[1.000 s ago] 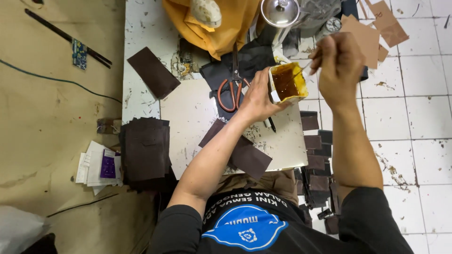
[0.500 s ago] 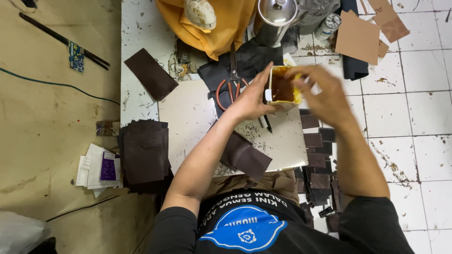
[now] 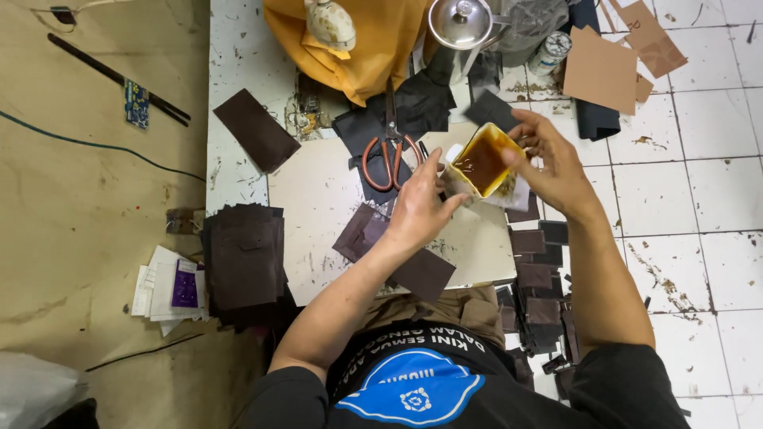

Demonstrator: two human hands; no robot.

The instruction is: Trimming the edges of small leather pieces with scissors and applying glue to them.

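My left hand point(image 3: 420, 208) grips the near left side of a small square tub point(image 3: 482, 161) filled with amber-brown glue, tilted and held above a pale work board point(image 3: 326, 206). My right hand point(image 3: 555, 163) holds the tub's right rim, thumb and fingers pinched on the edge. Two dark brown leather pieces point(image 3: 397, 258) lie on the board under my left forearm. Orange-handled scissors point(image 3: 389, 155) rest on dark scraps just left of the tub.
A stack of dark leather pieces point(image 3: 245, 266) sits at the board's left, and several smaller ones point(image 3: 540, 290) lie by my right arm. Behind are a yellow cloth point(image 3: 373, 44), metal lid point(image 3: 461, 20), small can point(image 3: 550, 52), brown card sheets point(image 3: 602, 71) and papers point(image 3: 168, 290).
My right hand came down from above the tub and took hold of its right rim. The tub has tilted and shifted a little to the right.
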